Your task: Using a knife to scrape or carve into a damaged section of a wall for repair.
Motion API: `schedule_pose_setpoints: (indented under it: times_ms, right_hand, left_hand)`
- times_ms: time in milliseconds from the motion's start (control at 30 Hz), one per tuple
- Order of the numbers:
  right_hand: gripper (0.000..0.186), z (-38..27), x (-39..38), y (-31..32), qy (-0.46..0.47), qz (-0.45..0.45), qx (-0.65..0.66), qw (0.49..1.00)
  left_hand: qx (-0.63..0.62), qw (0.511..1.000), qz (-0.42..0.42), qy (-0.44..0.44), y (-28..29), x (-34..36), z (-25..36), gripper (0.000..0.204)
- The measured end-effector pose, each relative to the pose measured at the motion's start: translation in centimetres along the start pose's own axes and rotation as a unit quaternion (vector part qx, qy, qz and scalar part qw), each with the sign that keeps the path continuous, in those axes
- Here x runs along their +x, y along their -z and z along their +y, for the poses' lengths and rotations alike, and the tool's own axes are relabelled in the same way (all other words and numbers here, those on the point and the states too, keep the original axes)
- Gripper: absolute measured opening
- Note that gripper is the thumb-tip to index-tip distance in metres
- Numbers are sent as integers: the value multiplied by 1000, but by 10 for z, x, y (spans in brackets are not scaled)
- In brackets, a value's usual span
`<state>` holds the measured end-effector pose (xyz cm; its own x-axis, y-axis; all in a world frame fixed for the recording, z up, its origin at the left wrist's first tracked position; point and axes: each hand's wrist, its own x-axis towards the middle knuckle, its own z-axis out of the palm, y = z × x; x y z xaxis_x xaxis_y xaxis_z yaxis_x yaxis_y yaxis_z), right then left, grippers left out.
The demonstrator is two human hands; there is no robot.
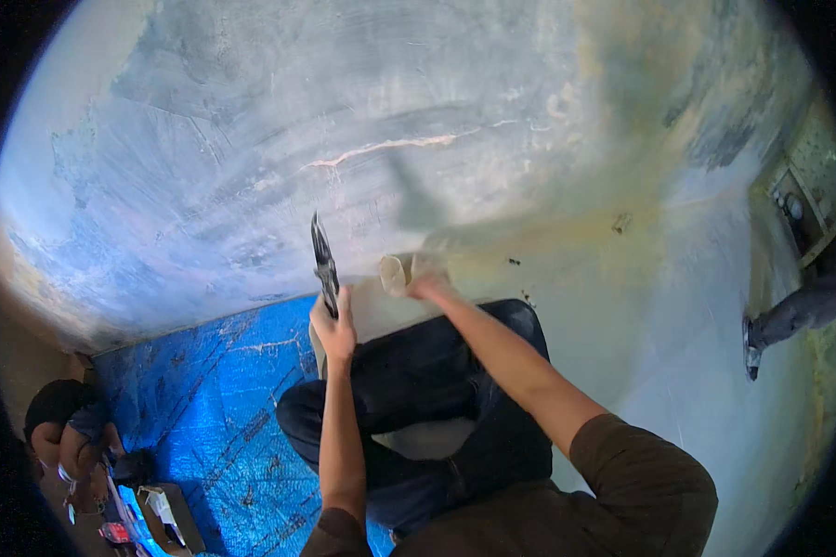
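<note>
My left hand grips an open black knife upright, its blade pointing toward the pale, mottled wall. To its right, my right hand holds a cream cylindrical roll or cup, partly blurred, too unclear to identify. Both hands are in front of the wall's foot, beyond my crossed legs in dark trousers. A thin crack runs across the wall above them.
A blue sheet covers the floor at left, beside pale floor. A crouching person is at lower left near a box. Another person's leg stands at right by an opening in the wall.
</note>
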<state>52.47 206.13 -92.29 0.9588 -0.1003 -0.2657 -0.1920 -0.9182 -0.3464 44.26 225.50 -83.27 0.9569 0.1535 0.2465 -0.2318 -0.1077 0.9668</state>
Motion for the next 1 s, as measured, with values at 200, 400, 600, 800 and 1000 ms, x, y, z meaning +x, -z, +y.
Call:
schedule_pose_setpoints:
  times_ms: [200,400,600,800,1000]
  right_hand:
    - [86,-26,38,-56,-49,68,114,990]
    - [60,-23,18,-16,45,190,159,968]
    - [68,71,-50,109,244,362,223,872]
    - [62,283,-186,290,129,483,252,829]
    - [45,424,-356,442,8,652,362,667]
  left_hand:
    - [14,998,28,-60,8,3,-75,25]
    - [8,997,55,-45,21,6,-101,25]
    - [40,989,109,-96,27,1,-99,22]
    - [26,991,108,-73,19,5,-95,26]
    - [60,989,113,-78,23,2,-101,35]
